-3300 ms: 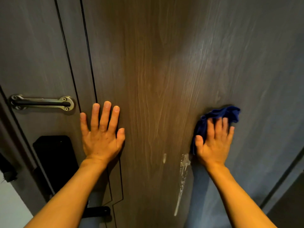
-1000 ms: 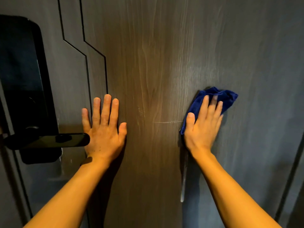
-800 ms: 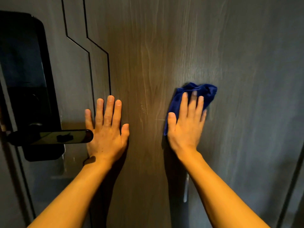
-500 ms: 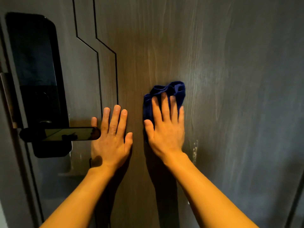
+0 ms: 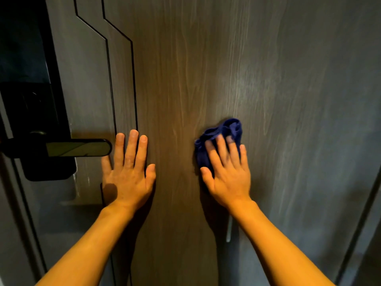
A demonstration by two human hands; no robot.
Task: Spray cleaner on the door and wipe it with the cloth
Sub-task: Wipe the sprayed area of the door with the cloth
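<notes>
A dark wood-grain door (image 5: 206, 69) fills the view. My right hand (image 5: 226, 172) presses a crumpled blue cloth (image 5: 224, 131) flat against the door's middle; the cloth bunches out above and left of my fingers, which are blurred by motion. My left hand (image 5: 128, 174) lies flat on the door with fingers spread, holding nothing, just right of the lever handle. A pale streak of cleaner (image 5: 228, 232) runs down the door below my right wrist. No spray bottle is in view.
A black lock plate (image 5: 31, 96) with a horizontal lever handle (image 5: 76, 148) sits at the left edge. Thin black inlay lines (image 5: 132, 83) run down the door beside it. The door frame (image 5: 362, 213) shows at the lower right.
My right hand slid the cloth left toward my left hand, then back to the right and a little lower. My left hand stayed flat beside the handle.
</notes>
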